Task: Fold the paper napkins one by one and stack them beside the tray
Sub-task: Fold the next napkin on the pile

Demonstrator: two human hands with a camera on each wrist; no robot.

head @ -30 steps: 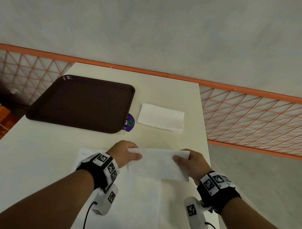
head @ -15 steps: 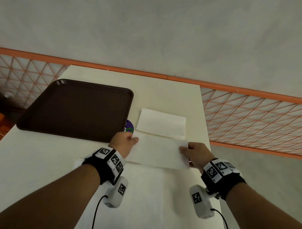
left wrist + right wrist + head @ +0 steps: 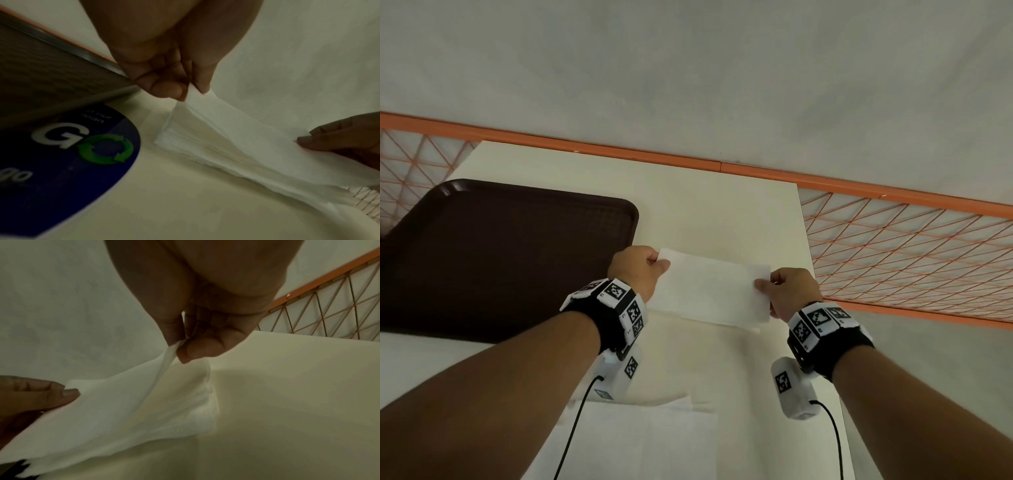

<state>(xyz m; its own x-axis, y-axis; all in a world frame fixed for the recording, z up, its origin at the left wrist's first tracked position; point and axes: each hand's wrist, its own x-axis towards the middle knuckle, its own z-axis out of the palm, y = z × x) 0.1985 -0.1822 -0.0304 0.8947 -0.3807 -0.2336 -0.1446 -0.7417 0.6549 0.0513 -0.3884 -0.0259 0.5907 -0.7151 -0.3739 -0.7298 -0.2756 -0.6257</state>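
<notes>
Lowering the folded napkin (image 3: 710,294) squarely onto the stack beside the tray (image 3: 493,260) looks like the step in hand. Best done slowly, with both ends kept level, edges matched to the pile under it, and released only when lying flat; otherwise likely to land crooked or to drag the thin sheets below.

Head view: held just above the table (image 3: 715,212), right of the tray, between both hands. Left hand (image 3: 638,270) closed in a pinch on the far left corner; right hand (image 3: 789,291) closed in a pinch on the right edge. Under the near edge, a strip of the stack (image 3: 743,325) showing. Nearer to the body, unfolded napkins (image 3: 654,435) lying flat on the table, still to be folded.

Left wrist view: thumb and forefinger of the left hand (image 3: 170,78) pressed together on the napkin corner (image 3: 236,129), other fingers curled in. Below it, the stack (image 3: 185,146) resting on the table, apparently several layers, and touched by the hanging sheet or very near to it; hard to tell which. Beside the stack, a dark blue round sticker (image 3: 68,154) with green arrows, next to the tray rim (image 3: 68,47). Right hand (image 3: 339,142) seen at the other end.

Right wrist view: right hand (image 3: 195,337) pinching the edge of the napkin (image 3: 102,410) between thumb and forefinger, sheet sagging over the stack (image 3: 201,410). Left hand (image 3: 35,395) gripping the opposite corner.
</notes>
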